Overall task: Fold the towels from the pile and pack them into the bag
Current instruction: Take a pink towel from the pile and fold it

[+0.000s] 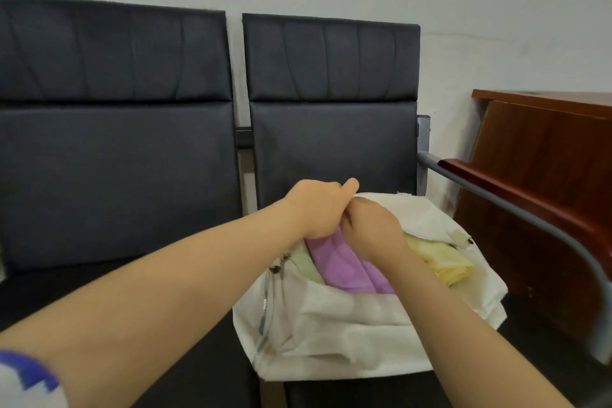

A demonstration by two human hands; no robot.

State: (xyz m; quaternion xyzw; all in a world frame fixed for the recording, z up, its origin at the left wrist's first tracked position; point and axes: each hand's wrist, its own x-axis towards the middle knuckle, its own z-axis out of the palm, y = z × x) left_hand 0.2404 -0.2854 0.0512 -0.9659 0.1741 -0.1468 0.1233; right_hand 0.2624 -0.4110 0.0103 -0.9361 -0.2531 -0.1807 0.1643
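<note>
Three towels lie in our open bag [331,325] on the chair [331,142]: green towel [303,263], purple towel [344,268], yellow towel [440,258]. They look soft, light and limp (folds would slump if dragged), so a folded edge seems the best hold. Both forearms reach forward. Our left hand [318,209] curls round the purple towel's far end, thumb up. Our right hand [374,232] meets it, but its fingers are hidden, so we cannot tell its grip.

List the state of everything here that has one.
bag, unzipped, mouth open, lying on the chair seat
purple towel, folded, partly in the bag mouth
green towel, in the bag, left of purple towel
yellow towel, in the bag, right of purple towel
left hand, grips purple towel's far end
right hand, fingers curled on purple towel
</note>
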